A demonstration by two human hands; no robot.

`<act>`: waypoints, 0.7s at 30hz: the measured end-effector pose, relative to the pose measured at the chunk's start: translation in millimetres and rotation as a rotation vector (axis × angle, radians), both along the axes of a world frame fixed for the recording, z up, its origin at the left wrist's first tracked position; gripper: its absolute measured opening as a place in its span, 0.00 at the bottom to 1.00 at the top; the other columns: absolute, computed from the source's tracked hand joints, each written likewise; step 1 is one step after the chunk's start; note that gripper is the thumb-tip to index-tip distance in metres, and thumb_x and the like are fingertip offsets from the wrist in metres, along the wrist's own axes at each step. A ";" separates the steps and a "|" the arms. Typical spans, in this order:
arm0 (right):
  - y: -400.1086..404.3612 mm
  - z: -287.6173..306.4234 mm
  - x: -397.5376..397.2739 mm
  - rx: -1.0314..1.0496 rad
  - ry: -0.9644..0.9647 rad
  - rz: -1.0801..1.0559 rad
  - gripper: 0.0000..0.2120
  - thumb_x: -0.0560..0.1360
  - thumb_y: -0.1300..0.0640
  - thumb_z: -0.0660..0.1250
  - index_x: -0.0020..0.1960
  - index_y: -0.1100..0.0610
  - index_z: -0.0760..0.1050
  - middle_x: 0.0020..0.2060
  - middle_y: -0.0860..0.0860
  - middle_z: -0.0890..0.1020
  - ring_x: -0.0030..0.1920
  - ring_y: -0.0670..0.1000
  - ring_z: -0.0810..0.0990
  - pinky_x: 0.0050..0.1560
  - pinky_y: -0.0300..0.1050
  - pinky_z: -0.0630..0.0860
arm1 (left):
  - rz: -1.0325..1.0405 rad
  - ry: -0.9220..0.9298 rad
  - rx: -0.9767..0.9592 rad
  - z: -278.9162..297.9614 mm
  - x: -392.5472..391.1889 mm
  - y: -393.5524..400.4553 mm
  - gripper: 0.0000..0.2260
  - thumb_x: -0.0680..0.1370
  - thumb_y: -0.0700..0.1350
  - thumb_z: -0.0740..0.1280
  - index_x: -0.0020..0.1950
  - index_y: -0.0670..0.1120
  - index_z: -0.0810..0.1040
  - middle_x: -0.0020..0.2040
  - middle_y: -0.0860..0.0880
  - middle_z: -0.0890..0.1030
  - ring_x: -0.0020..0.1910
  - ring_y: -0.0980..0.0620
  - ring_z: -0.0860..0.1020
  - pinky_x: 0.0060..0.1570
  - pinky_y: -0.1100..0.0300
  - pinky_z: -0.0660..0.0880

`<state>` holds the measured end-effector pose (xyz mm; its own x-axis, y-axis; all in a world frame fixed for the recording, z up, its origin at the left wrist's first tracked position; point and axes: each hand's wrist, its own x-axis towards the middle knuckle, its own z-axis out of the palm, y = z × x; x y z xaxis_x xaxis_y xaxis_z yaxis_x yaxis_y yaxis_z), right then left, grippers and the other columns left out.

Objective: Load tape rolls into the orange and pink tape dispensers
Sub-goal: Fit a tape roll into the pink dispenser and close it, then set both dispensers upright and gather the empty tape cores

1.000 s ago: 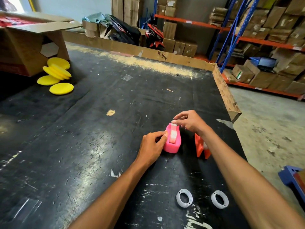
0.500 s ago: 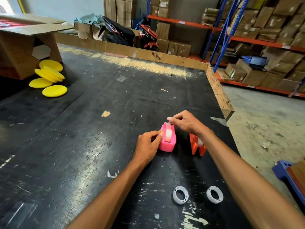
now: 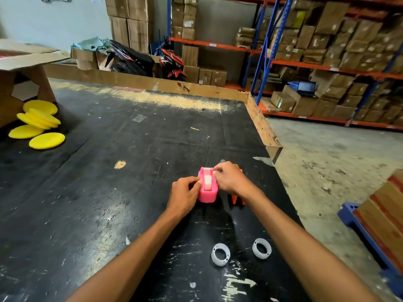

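Observation:
A pink tape dispenser (image 3: 208,194) stands on the black table (image 3: 109,192) with a roll of tape (image 3: 208,180) seated in its top. My left hand (image 3: 184,196) grips the dispenser's left side. My right hand (image 3: 229,178) pinches the tape's free end at the dispenser's far tip. The orange tape dispenser (image 3: 237,199) stands just right of the pink one, mostly hidden behind my right wrist. Two white plastic rings (image 3: 220,254) (image 3: 261,248) lie flat on the table nearer to me.
Several yellow foam discs (image 3: 38,123) lie at the far left beside an open cardboard box (image 3: 24,68). A cardboard rim (image 3: 261,125) lines the table's far and right edges. Warehouse shelving with cartons stands behind; a blue pallet (image 3: 366,234) with boxes sits at the right.
My right hand has shifted down and left onto the far tip of the pink dispenser, now covering most of the orange one. My left hand keeps its hold.

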<state>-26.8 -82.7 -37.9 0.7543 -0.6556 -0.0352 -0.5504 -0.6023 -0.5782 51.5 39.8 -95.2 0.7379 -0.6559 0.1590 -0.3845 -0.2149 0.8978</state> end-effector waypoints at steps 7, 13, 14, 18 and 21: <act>2.4 -2.2 -2.4 -0.071 0.037 -0.017 0.13 0.75 0.61 0.57 0.47 0.62 0.80 0.49 0.60 0.84 0.52 0.61 0.80 0.50 0.50 0.75 | -0.028 -0.028 -0.017 2.9 -0.1 -0.2 0.10 0.77 0.43 0.64 0.52 0.46 0.85 0.46 0.49 0.87 0.46 0.52 0.83 0.50 0.54 0.78; 5.9 9.8 -28.3 -0.048 -0.076 -0.031 0.13 0.74 0.61 0.58 0.45 0.62 0.81 0.42 0.57 0.83 0.47 0.60 0.82 0.50 0.54 0.79 | -0.008 -0.021 -0.050 7.8 -9.6 12.2 0.13 0.80 0.46 0.61 0.62 0.46 0.78 0.46 0.55 0.77 0.44 0.56 0.76 0.50 0.58 0.73; 5.8 13.0 -38.3 -0.041 -0.098 -0.032 0.12 0.74 0.61 0.58 0.43 0.60 0.81 0.39 0.55 0.82 0.45 0.59 0.82 0.49 0.55 0.80 | -0.015 -0.060 -0.036 8.4 -10.2 17.6 0.16 0.80 0.46 0.61 0.66 0.44 0.75 0.50 0.55 0.77 0.47 0.56 0.77 0.52 0.59 0.73; 6.8 26.0 -84.8 -0.110 0.051 0.010 0.09 0.73 0.58 0.63 0.38 0.59 0.80 0.36 0.58 0.84 0.41 0.59 0.82 0.44 0.53 0.78 | -0.117 -0.214 -0.015 19.8 -16.7 37.6 0.12 0.76 0.44 0.67 0.58 0.44 0.82 0.51 0.50 0.84 0.47 0.54 0.81 0.52 0.56 0.77; 17.7 29.9 -121.8 -0.075 0.266 0.070 0.08 0.73 0.54 0.70 0.48 0.57 0.83 0.47 0.56 0.86 0.47 0.54 0.83 0.50 0.49 0.79 | -0.371 -0.252 0.097 30.4 -37.4 50.3 0.11 0.75 0.48 0.70 0.54 0.46 0.84 0.47 0.53 0.84 0.44 0.63 0.81 0.46 0.67 0.75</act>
<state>-148.6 -64.9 -8.0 0.7686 -0.6102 -0.1920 -0.6324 -0.6798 -0.3713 14.2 90.1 -64.8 0.3969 -0.8890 0.2283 -0.6547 -0.0999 0.7492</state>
